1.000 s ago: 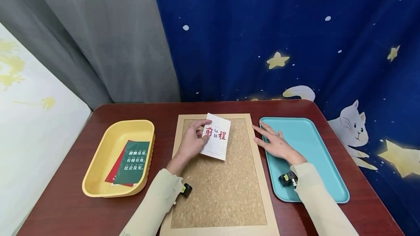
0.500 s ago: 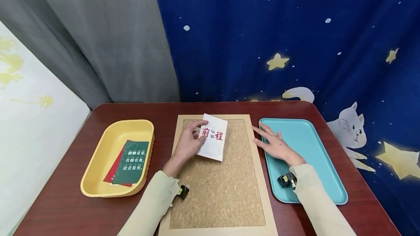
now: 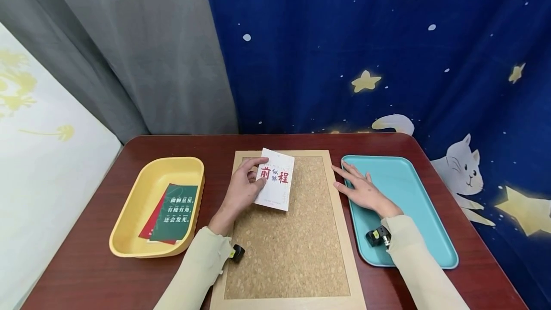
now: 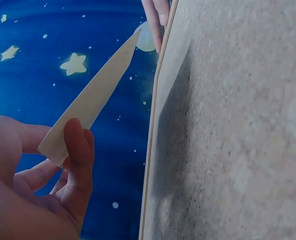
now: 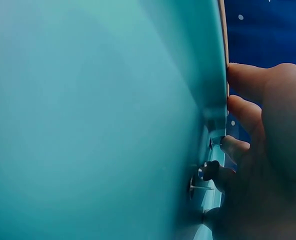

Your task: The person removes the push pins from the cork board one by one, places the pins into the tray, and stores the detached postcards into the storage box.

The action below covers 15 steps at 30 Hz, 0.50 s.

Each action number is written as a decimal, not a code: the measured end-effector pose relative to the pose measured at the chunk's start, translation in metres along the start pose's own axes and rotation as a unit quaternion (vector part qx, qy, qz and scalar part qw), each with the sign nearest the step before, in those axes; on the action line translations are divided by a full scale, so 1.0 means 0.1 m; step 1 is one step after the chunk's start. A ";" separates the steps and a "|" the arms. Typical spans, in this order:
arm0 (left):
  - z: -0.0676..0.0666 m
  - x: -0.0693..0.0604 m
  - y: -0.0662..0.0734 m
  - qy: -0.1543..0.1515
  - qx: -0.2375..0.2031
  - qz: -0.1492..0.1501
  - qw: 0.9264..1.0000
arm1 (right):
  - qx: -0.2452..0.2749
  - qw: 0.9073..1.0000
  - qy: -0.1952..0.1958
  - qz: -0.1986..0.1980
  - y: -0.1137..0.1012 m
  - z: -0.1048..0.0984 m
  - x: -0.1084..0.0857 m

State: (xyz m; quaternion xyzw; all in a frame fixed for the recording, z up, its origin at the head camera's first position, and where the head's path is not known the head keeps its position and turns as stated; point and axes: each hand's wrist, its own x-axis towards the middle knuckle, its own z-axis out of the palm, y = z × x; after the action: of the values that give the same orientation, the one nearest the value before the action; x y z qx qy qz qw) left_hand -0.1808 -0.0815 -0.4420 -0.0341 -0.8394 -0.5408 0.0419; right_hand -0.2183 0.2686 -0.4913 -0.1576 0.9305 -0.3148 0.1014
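My left hand (image 3: 241,190) pinches the left edge of a white card (image 3: 277,190) with red and blue characters between thumb and fingers. In the left wrist view the card (image 4: 90,102) is tilted and stands off the cork board (image 4: 248,130), casting a shadow there. The wood-framed cork board (image 3: 292,252) lies under that hand. My right hand (image 3: 363,190) spreads its fingers over the left rim of a blue tray (image 3: 409,204), thumb and index finger at the board's right edge. Thumbtacks (image 5: 200,187) show near its other fingers in the right wrist view.
To the left stands a yellow basket (image 3: 126,212) with a green card (image 3: 176,212) overlapping a red card (image 3: 150,221). Everything sits on a dark red-brown table (image 3: 82,257). Grey and blue curtains (image 3: 301,61) hang behind its far edge.
My left hand has moved slightly left, taking the card with it over the board. The right hand has kept its place at the tray's rim.
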 end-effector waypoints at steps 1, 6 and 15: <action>-0.01 -0.01 0.00 0.001 -0.001 0.001 1.000 | 0.001 1.000 0.000 -0.001 0.00 0.00 0.00; -0.04 -0.02 -0.01 0.003 -0.008 0.015 1.000 | 0.001 1.000 -0.002 -0.006 0.01 -0.01 0.00; -0.10 -0.08 -0.04 0.005 -0.017 0.027 0.999 | -0.001 1.000 -0.005 -0.005 0.02 0.00 -0.01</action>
State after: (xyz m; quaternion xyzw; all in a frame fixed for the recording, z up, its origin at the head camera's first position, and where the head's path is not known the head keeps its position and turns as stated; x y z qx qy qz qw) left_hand -0.1733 -0.0925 -0.4426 -0.0552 -0.8284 -0.5542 0.0598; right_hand -0.2179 0.2705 -0.4919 -0.1639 0.9296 -0.3132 0.1042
